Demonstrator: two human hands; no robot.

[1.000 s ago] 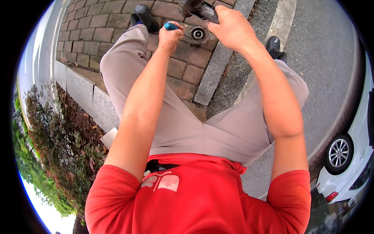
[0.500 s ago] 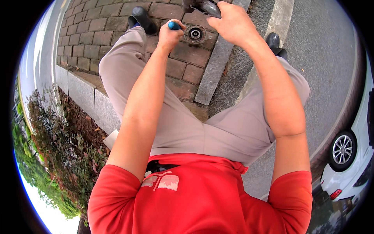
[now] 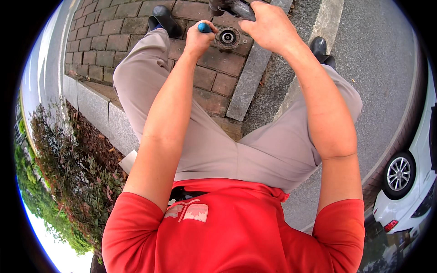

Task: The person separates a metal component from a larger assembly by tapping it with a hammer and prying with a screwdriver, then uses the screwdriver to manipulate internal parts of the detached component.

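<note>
**Left hand [image 3: 199, 42] and right hand [image 3: 270, 30], both closed, near the top of the frame**

At upper centre, a round, grimy metal part with a dark ringed middle [image 3: 227, 37] lies on the reddish-brown brick paving [image 3: 219, 62], its concentric rings facing up. Lying flat like this, it probably rests steadily and leaves its middle open to both hands.

Just left of it, the left hand is clamped around a tool with a rounded blue end [image 3: 204, 28]. The blue end points up out of the fist, perhaps so that its top stays exposed. The rest is hidden by the fingers, and whether it touches the metal part cannot be told.

At the upper right of the part, the right hand grips the handle of a dark, worn, hammer-like metal tool [image 3: 245, 10], partly cut off by the top edge. It is held higher in the frame, with its heavier end to the left, which seems to keep the fingers away from that end. The hands are apart from each other.

The black shoes [image 3: 165, 21] stand wide to either side, apparently to leave room between them. A grey stone edging strip [image 3: 255, 75] runs diagonally below the right hand.
</note>
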